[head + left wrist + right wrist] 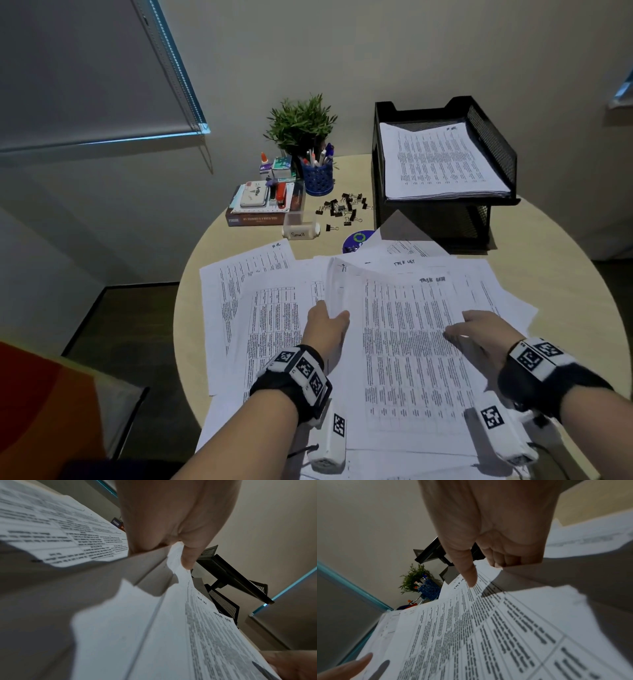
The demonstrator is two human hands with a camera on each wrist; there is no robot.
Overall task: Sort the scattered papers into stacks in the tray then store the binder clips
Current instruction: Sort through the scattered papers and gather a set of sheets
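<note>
Printed sheets (pixel 239 284) lie fanned across the near half of the round table (pixel 565 260). A few sheets headed "TASK LIST" (pixel 407 342) are held between both hands. My left hand (pixel 334 317) pinches their raised left edge, thumb (pixel 187 555) on one side and fingers on the other. My right hand (pixel 459 329) grips their right edge, thumb (pixel 469 574) on top and fingers curled underneath. A black mesh two-tier tray (pixel 493 144) stands at the back right with a paper stack (pixel 442 161) in its upper tier. Black binder clips (pixel 344 209) lie scattered left of the tray, beside a clear box labelled "Small" (pixel 301 230).
A potted plant (pixel 301 123), a blue pen cup (pixel 318 178) and a book (pixel 257 219) topped with a stapler and small items stand at the back. A purple disc (pixel 358 240) peeks from under the papers. An orange seat (pixel 51 394) stands left of the table.
</note>
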